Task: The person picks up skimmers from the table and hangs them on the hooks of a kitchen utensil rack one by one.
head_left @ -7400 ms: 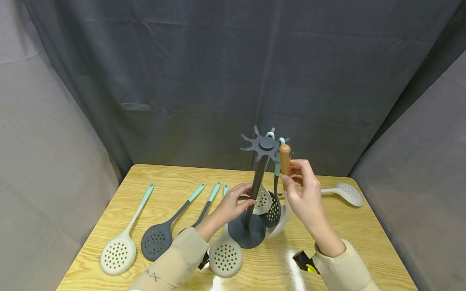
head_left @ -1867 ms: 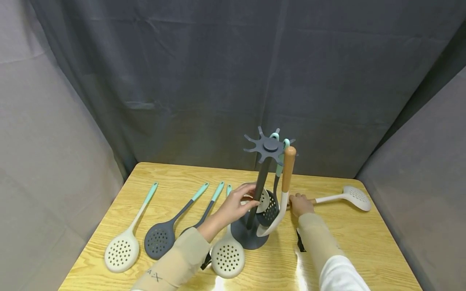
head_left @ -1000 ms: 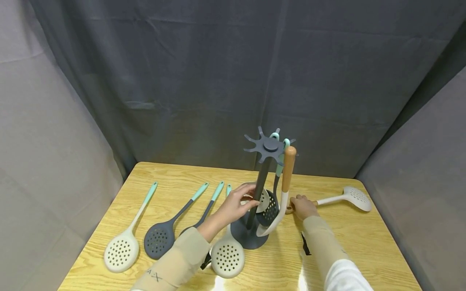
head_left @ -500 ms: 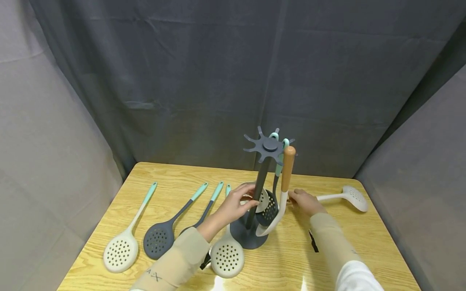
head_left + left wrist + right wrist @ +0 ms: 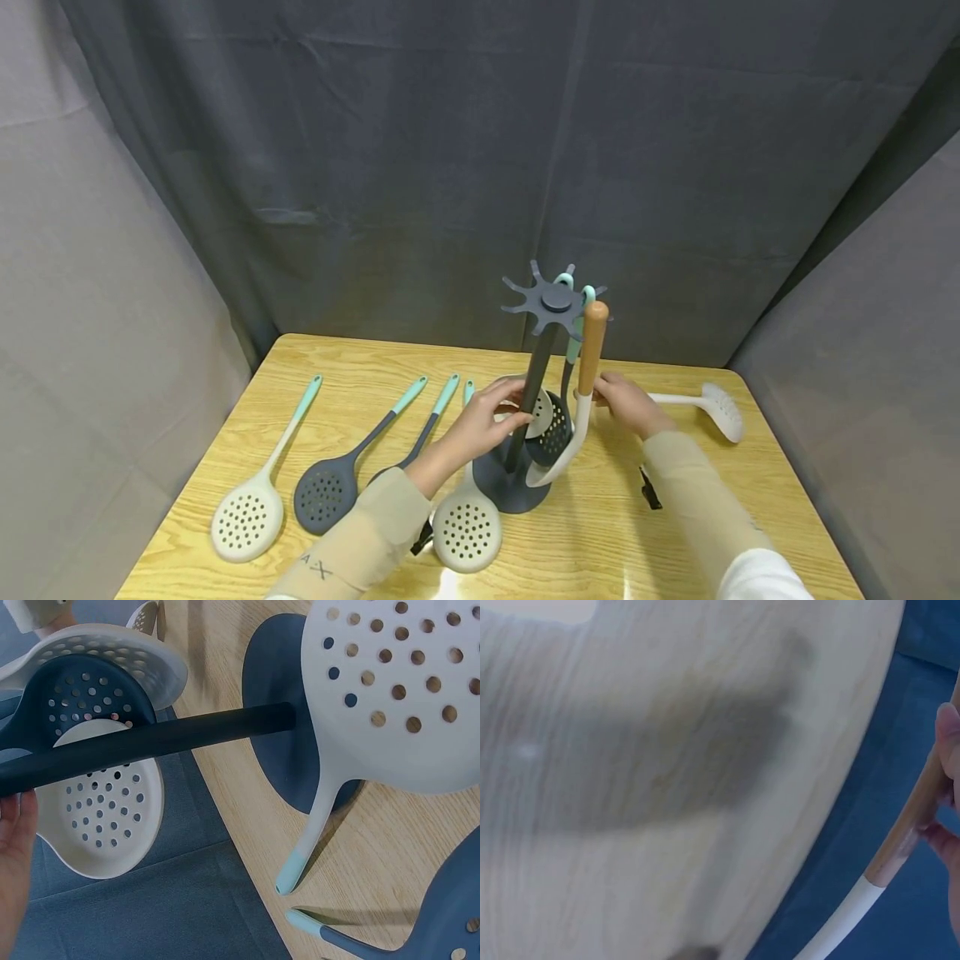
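Note:
A dark utensil stand [image 5: 557, 298] with hooked arms on top stands right of the middle of the table. My left hand [image 5: 489, 422] grips its post [image 5: 150, 742] with thumb and fingers. From its arms hang a white skimmer [image 5: 97, 810], a dark skimmer [image 5: 553, 433] with a mint handle, and a white skimmer with a wooden handle [image 5: 593, 346]. Beyond the stand's right side, my right hand [image 5: 630, 406] pinches the wooden handle [image 5: 909, 825] of another white skimmer [image 5: 722, 411], which points right. In the head view the hanging utensils partly hide those fingertips.
On the left of the wooden table [image 5: 352, 354] lie a white skimmer [image 5: 247, 518], a dark skimmer [image 5: 326, 496] and another dark utensil [image 5: 423, 437], partly hidden by my left arm. A white skimmer [image 5: 467, 529] lies before the stand. Dark curtain [image 5: 375, 167] hangs behind.
Since the oldest frame, my right hand has let go of the wooden-handled skimmer hanging on the stand. It has taken another skimmer's handle, whose head has lately shifted left. My left hand stays put.

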Tool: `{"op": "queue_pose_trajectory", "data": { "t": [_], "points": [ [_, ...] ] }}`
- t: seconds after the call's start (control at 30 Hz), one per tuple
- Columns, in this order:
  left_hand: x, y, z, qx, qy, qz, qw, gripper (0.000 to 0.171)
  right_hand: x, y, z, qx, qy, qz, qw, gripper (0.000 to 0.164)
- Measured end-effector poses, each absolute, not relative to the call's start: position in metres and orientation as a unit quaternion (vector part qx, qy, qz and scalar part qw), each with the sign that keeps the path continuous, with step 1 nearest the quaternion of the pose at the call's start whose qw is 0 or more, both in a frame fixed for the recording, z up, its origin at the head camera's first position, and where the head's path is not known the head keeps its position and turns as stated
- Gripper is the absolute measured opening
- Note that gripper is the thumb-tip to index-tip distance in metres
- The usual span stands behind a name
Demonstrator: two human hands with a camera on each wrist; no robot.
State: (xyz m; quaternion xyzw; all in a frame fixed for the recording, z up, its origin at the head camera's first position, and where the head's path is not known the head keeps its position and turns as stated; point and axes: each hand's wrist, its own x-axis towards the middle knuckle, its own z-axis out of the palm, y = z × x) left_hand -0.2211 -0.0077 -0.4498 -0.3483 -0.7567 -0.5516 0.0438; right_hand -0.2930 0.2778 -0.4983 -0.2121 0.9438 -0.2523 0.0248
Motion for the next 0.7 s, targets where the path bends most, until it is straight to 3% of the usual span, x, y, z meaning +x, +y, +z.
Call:
{"op": "queue_pose_trajectory", "data": {
  "t": [0.1,0.17,0.4,0.7],
  "points": [
    [-0.221,-0.008,-0.45,-0.349,-0.757,-0.55,0.043,0.043,-0.294,0.277,-0.491,-0.3,0.935,-0.177,-0.065,0.027],
    [-0.222,-0.008,-0.45,-0.35,-0.757,-0.549,0.043,0.042,-0.296,0.276,-0.487,-0.319,0.929,-0.163,-0.09,0.034],
    [-0.222,-0.007,-0.45,-0.348,-0.759,-0.549,0.04,0.041,-0.294,0.27,-0.46,-0.316,0.931,-0.153,-0.105,0.02],
    [-0.204,-0.01,-0.419,-0.341,-0.77,-0.538,0.024,0.038,-0.283,0.266,-0.433,-0.298,0.927,-0.177,-0.145,0.019]
  ]
}}
